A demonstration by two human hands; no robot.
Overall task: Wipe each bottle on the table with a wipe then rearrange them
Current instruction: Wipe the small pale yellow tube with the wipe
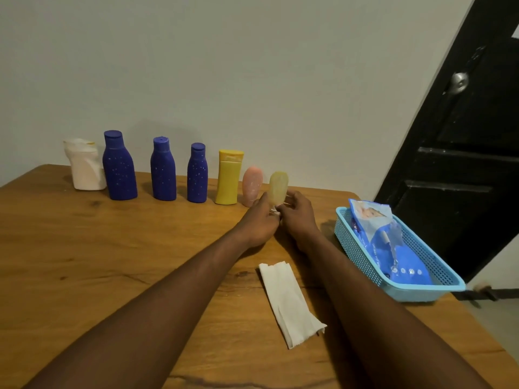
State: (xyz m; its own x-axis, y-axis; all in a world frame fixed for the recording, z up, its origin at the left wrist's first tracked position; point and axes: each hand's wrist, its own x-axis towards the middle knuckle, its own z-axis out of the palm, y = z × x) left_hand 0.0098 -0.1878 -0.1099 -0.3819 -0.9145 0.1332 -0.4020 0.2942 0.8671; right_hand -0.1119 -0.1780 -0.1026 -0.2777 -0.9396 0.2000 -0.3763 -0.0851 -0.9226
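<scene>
A row of bottles stands along the wall on the wooden table [112, 248]: a white bottle [85, 165], three blue bottles [119, 167] [163, 169] [197, 174], a yellow bottle [228, 178], a small pink bottle [252, 185]. At the row's right end both hands hold a small pale yellow bottle [278, 185] upright by its lower part: my left hand [259, 220] on its left, my right hand [297, 217] on its right. A folded white wipe [289, 301] lies flat on the table between my forearms, untouched.
A light blue plastic basket [365, 262] holding a blue pack of wipes [390, 242] sits at the table's right edge. A black door [463, 150] stands behind it. The grey wall runs close behind the bottles.
</scene>
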